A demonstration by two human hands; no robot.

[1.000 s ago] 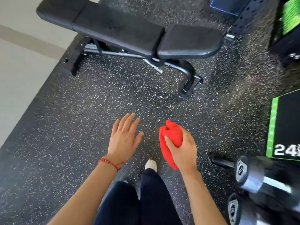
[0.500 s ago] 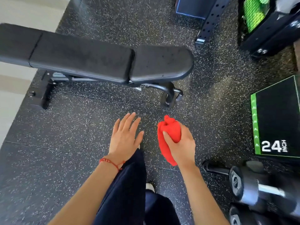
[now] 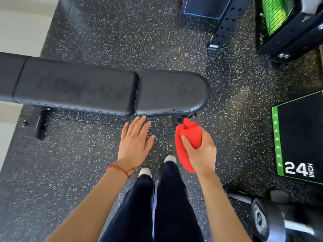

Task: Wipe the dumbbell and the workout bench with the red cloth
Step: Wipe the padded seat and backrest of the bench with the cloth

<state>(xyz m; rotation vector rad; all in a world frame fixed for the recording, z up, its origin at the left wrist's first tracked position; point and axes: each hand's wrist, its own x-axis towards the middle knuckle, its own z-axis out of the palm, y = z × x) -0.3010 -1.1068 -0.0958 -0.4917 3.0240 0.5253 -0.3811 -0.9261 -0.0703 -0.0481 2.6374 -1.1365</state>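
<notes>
Nearest to us, at the lower right, a dumbbell (image 3: pixel 272 222) lies on the speckled floor (image 3: pixel 61 163), its round dark head and metal handle partly cut off by the frame edge. Between our forearms we see 2 legs in dark trousers (image 3: pixel 157 206) and 2 pale shoe tips (image 3: pixel 170 158).

Our left hand (image 3: pixel 134 145) is stretched forward palm down, fingers straight and slightly spread, holding nothing; a red string bracelet (image 3: pixel 120 169) circles the wrist. Its fingertips reach close to the near edge of the bench pad, though we cannot tell whether they touch.

Our right hand (image 3: pixel 201 151) is level with it and to the right, fingers and thumb curled tightly round the bunched red cloth (image 3: pixel 187 137). 1 end of the cloth pokes up past the knuckles and the other hangs below the palm.

Beyond the hands, the black workout bench (image 3: pixel 104 91) lies across our view, its 2 pads flat. To the right sits a black box marked 24 inch (image 3: pixel 300 137), and farther off a dark perforated upright (image 3: pixel 225 21).
</notes>
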